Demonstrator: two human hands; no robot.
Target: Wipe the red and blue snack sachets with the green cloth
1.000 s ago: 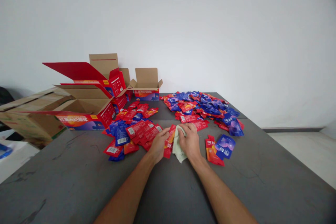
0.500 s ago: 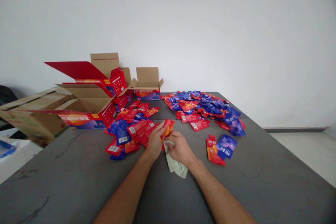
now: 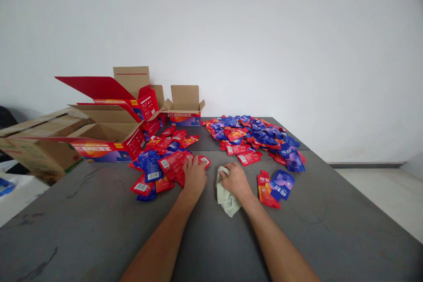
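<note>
My left hand (image 3: 195,177) rests palm down at the right end of the near pile, fingers bent and slightly apart. Its fingertips touch a red pouch (image 3: 205,161) lying barcode side up, partly hidden by the fingers. More red pouches (image 3: 172,161) overlap just left of them, beside blue pouches (image 3: 153,168). My right hand (image 3: 236,181) is closed on a pale green cloth (image 3: 228,200), which hangs down onto the dark table (image 3: 211,246).
Right of the cloth lie a red pouch (image 3: 267,191) and a blue pouch (image 3: 282,184). Behind them spreads a large heap of red and blue pouches (image 3: 254,132). Open printed cartons stand at the left (image 3: 105,153) and back (image 3: 185,119). A brown carton (image 3: 42,154) sits beyond the left edge.
The red pouch has gone from between my hands down onto the near pile, turned barcode side up. My left hand moved with it; my right hand drew slightly right with the cloth.
</note>
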